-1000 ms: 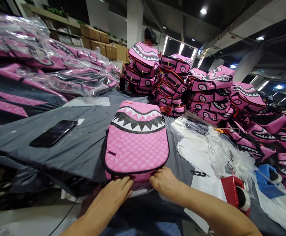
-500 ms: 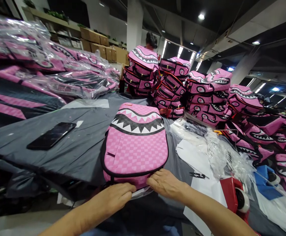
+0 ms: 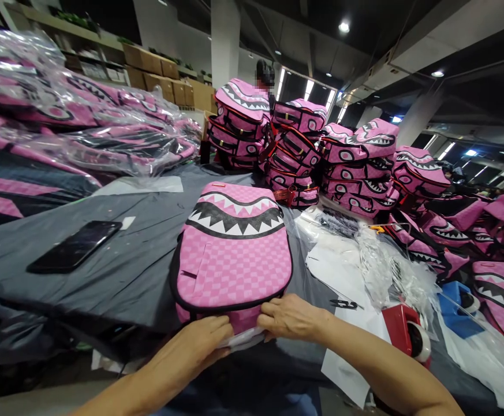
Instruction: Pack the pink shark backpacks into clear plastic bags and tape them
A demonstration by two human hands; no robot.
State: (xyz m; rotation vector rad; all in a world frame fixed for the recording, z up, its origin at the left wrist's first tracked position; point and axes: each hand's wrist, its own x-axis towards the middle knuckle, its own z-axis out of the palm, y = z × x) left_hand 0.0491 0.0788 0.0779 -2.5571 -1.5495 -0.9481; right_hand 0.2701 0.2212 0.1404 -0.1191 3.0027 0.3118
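Note:
A pink checkered backpack with a black-and-white shark-tooth band lies front up before me, its bottom end toward me at the table's near edge. At the left of that end my left hand is closed, fingers curled against the lower edge. My right hand grips the same end on the right, its thumb and fingers bent round the rim. Between the hands, translucent plastic film shows under the bottom; how far it reaches beneath the backpack is hidden. Both sets of fingertips are partly out of sight.
On the grey table cover lies a black phone. Plastic-wrapped backpacks fill the left; stacked pink backpacks stand behind. At right are white sheets, black thread snips, and red and blue tape dispensers.
The view has shifted slightly, so the surroundings sit further left. Both hands stay at the backpack's bottom end, and more of the plastic film shows between them.

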